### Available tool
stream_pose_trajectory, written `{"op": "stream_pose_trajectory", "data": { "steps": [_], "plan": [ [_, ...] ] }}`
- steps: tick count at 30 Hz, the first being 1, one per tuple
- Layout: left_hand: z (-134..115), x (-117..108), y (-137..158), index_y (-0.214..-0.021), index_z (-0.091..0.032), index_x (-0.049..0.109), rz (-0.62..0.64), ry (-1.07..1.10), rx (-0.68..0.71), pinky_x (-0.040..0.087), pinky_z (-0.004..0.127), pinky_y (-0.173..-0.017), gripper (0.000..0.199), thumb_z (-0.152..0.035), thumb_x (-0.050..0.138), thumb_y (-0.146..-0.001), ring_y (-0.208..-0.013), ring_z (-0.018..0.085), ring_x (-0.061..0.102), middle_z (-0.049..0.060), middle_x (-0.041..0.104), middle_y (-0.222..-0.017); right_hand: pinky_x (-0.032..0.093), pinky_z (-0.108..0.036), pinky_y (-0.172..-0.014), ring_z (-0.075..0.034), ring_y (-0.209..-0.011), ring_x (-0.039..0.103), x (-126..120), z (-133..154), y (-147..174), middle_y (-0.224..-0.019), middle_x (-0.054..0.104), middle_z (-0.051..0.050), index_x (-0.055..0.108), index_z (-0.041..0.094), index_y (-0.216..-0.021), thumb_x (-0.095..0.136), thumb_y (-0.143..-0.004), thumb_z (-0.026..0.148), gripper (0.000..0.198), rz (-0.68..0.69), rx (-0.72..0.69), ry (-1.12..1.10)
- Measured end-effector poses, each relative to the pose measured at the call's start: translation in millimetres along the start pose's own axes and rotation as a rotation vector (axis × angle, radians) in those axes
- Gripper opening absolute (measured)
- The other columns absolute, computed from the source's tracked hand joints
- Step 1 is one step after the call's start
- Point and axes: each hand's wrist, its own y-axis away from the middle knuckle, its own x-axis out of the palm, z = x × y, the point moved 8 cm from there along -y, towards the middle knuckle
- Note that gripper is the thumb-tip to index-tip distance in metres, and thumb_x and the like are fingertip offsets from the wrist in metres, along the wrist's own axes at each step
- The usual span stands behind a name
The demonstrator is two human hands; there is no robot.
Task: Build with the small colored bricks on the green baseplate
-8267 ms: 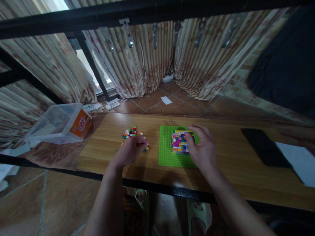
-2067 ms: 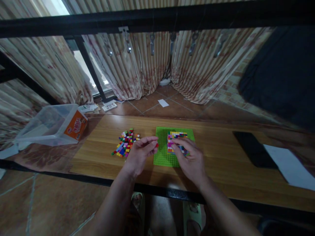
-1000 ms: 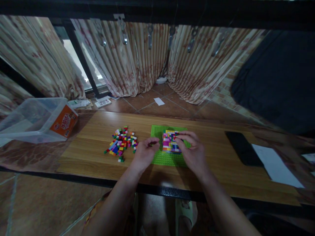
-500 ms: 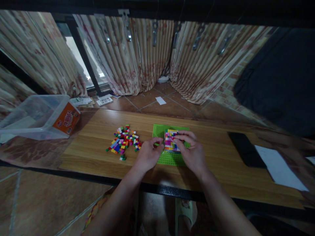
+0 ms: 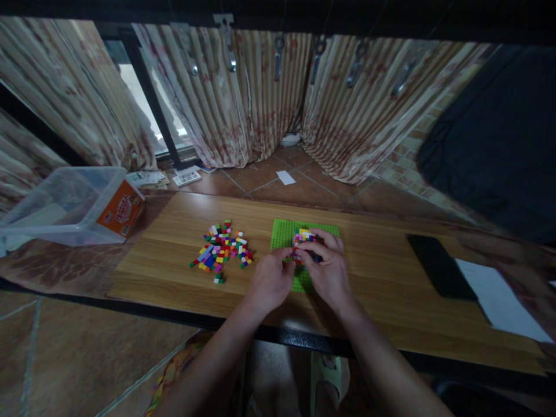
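Note:
A low block of many-coloured toy bricks [image 5: 304, 234] sits on a green studded baseplate [image 5: 282, 231]. My left hand [image 5: 273, 281] is at the block's left side, its thumb and forefinger closed against that edge. Over the block's right part lies my right hand [image 5: 328, 269], with curled fingers gripping across it and the thumb reaching its left edge. The fingertips of both hands nearly meet there, and much of the block is hidden beneath them. Whether a single loose brick is between the fingertips is too small to tell. To the left, a loose pile of toy bricks [image 5: 221, 246] is spread on the table.
A clear plastic bin [image 5: 78, 202] with an orange label stands at the far left. On the right of the wooden table [image 5: 382, 289] lie a black phone-like slab [image 5: 436, 266] and a white sheet [image 5: 499, 298]. Striped curtains [image 5: 260, 104] hang behind.
My right hand has shifted left across the block, covering more of it. My left fingers have closed in on its left edge. The view has moved slightly.

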Motion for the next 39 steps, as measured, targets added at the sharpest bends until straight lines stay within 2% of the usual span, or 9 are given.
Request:
{"op": "stream_pose_trajectory", "data": {
  "steps": [5, 11, 16, 27, 33, 39],
  "plan": [
    [-7, 3, 4, -0.122, -0.017, 0.066, -0.003, -0.056, 0.038, 0.053, 0.033, -0.086, 0.038, -0.014, 0.047, -0.089, -0.090, 0.020, 0.067, 0.010, 0.070, -0.111, 0.045, -0.047, -0.095, -0.026, -0.109, 0.056, -2, 1, 0, -0.115, 0.065, -0.007, 0.077, 0.026, -0.081, 0.070, -0.085, 0.028, 0.009, -0.053, 0.025, 0.000],
    [-10, 6, 6, -0.124, -0.016, 0.063, 0.003, -0.130, 0.047, 0.052, 0.036, -0.092, 0.039, -0.013, 0.045, -0.089, -0.099, 0.023, 0.066, 0.011, 0.069, -0.112, 0.046, -0.047, -0.093, -0.026, -0.108, 0.056, -1, 9, 2, -0.115, 0.065, -0.007, 0.077, 0.026, -0.088, 0.063, -0.090, 0.029, 0.014, -0.041, -0.069, 0.083],
    [-11, 10, 8, -0.125, -0.014, 0.061, -0.002, -0.175, 0.058, 0.052, 0.038, -0.092, 0.039, -0.014, 0.043, -0.090, -0.100, 0.025, 0.067, 0.013, 0.067, -0.113, 0.048, -0.045, -0.093, -0.025, -0.107, 0.056, 1, 13, 7, -0.113, 0.066, -0.007, 0.075, 0.026, -0.090, 0.060, -0.092, 0.026, 0.016, -0.044, -0.123, 0.134],
    [-10, 12, 11, -0.127, -0.014, 0.058, -0.007, -0.202, 0.051, 0.052, 0.036, -0.096, 0.042, -0.013, 0.041, -0.089, -0.104, 0.023, 0.066, 0.012, 0.067, -0.116, 0.048, -0.046, -0.093, -0.025, -0.107, 0.057, 3, 12, 10, -0.110, 0.068, -0.007, 0.075, 0.025, -0.093, 0.058, -0.094, 0.031, 0.019, -0.036, -0.140, 0.157],
    [-9, 10, 10, -0.129, -0.013, 0.057, 0.006, -0.188, -0.008, 0.051, 0.038, -0.098, 0.042, -0.015, 0.044, -0.089, -0.107, 0.025, 0.065, 0.014, 0.066, -0.119, 0.049, -0.045, -0.095, -0.023, -0.103, 0.062, -9, 4, 3, -0.106, 0.069, -0.008, 0.072, 0.023, -0.102, 0.053, -0.095, 0.035, 0.023, -0.107, -0.029, 0.000],
    [-9, 12, 9, -0.131, -0.012, 0.054, 0.015, -0.185, 0.002, 0.051, 0.038, -0.097, 0.044, -0.015, 0.044, -0.089, -0.105, 0.026, 0.066, 0.015, 0.065, -0.121, 0.043, -0.051, -0.099, -0.029, -0.114, 0.054, -8, -4, -2, -0.118, 0.062, -0.014, 0.065, 0.019, -0.115, 0.057, -0.091, 0.046, 0.037, -0.139, 0.052, 0.125]
  ]
}}
